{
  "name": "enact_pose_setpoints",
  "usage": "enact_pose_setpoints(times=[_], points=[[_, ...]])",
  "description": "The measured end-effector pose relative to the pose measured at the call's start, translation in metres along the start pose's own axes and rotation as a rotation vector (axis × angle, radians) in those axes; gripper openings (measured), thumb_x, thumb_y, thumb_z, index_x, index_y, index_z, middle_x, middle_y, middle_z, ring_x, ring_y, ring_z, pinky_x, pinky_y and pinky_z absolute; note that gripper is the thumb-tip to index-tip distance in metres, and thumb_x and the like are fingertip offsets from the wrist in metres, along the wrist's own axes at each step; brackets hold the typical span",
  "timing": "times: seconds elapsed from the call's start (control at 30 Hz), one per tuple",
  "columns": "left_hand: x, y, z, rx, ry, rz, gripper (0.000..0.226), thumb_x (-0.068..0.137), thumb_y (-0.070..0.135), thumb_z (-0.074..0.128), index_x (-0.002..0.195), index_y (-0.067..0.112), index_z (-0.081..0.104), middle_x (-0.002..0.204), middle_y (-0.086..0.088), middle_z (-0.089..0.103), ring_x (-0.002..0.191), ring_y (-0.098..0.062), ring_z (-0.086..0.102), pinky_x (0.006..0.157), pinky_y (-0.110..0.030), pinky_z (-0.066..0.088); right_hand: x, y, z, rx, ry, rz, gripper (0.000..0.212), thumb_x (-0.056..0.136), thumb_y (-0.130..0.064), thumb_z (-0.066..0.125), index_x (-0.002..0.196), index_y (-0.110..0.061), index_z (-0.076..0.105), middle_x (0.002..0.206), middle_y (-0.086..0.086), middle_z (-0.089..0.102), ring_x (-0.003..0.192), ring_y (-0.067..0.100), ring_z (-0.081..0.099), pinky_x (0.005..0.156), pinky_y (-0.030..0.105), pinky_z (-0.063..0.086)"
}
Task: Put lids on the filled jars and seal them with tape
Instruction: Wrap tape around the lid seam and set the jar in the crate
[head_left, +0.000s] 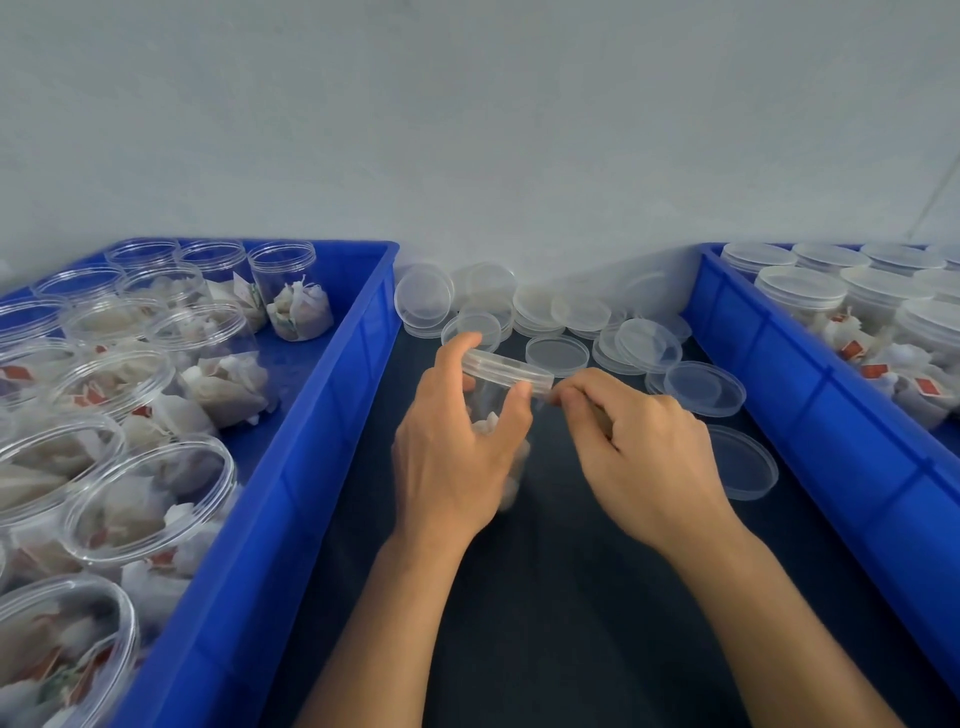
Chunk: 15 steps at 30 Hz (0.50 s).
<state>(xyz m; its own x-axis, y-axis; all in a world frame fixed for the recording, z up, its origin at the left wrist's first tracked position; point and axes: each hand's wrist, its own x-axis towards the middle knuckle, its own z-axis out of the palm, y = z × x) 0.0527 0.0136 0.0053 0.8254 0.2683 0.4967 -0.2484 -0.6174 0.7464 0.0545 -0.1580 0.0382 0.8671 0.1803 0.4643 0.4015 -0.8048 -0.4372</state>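
— Where did things stand when you looked in?

— I had the left hand (457, 447) wrapped round a jar (493, 415) out on the dark counter (571, 597), between the two blue bins. A lid (506, 370) already sat on that jar. The right hand (644, 447) was just beside the lid's edge, fingertips pinched together on something thin; I took it for the end of a tape strip, but it was too small and clear to be sure.

— So capping was done on that one?

— The lid was on, yes. I judged the sealing was only starting, since I saw no tape round the rim.

— And the rest?

— The left bin (291, 467) was crowded with open jars (150, 499) holding white sachets, none capped. The right bin (779, 374) held the capped jars (800, 291); whether those were taped I couldn't tell. A heap of loose lids (556, 356) lay at the back of the counter near the wall. By my reckoning, a good share of the work remained.
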Motion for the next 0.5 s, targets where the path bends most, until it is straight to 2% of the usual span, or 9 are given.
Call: enact_pose_setpoints(times=[0.13,0.27,0.37,0.5], points=[[0.0008,-0.0021,-0.0009,-0.062,0.007,-0.045,0.057,0.087,0.073,0.049,0.139,0.050,0.044,0.110,0.017,0.062,0.088,-0.005,0.066,0.078,-0.033,0.055,0.0014,-0.0008,-0.0009,0.070,-0.039,0.032,0.029,0.103,-0.048,0.042,0.129,-0.037,0.050,0.058,-0.007,0.059,0.061,0.017,0.060,0.070,0.046,0.054],[0.0015,0.0001,-0.0004,-0.111,-0.043,-0.075,0.052,0.085,0.075,0.051,0.133,0.054,0.046,0.105,0.015,0.064,0.085,-0.004,0.067,0.082,-0.042,0.058,0.0002,0.0003,-0.0047,-0.005,0.012,-0.003,0.030,0.103,-0.045,0.044,0.128,-0.032,0.054,0.055,-0.009,0.054,0.057,0.018,0.058,0.063,0.045,0.054],[0.0023,0.0006,-0.0013,-0.141,-0.062,-0.097,0.047,0.084,0.075,0.053,0.127,0.056,0.048,0.099,0.019,0.065,0.086,-0.001,0.067,0.082,-0.039,0.057,0.0010,0.0018,-0.0055,-0.047,-0.016,-0.001,0.031,0.104,-0.047,0.042,0.129,-0.032,0.053,0.058,-0.010,0.056,0.059,0.018,0.060,0.061,0.045,0.055],[0.0050,-0.0004,-0.0052,-0.182,-0.107,-0.119,0.044,0.083,0.073,0.053,0.123,0.055,0.050,0.102,0.030,0.064,0.087,-0.001,0.067,0.080,-0.037,0.056,0.0017,0.0029,-0.0054,-0.073,-0.043,-0.006,0.035,0.103,-0.052,0.034,0.128,-0.035,0.050,0.062,-0.010,0.057,0.062,0.017,0.061,0.062,0.044,0.055]])
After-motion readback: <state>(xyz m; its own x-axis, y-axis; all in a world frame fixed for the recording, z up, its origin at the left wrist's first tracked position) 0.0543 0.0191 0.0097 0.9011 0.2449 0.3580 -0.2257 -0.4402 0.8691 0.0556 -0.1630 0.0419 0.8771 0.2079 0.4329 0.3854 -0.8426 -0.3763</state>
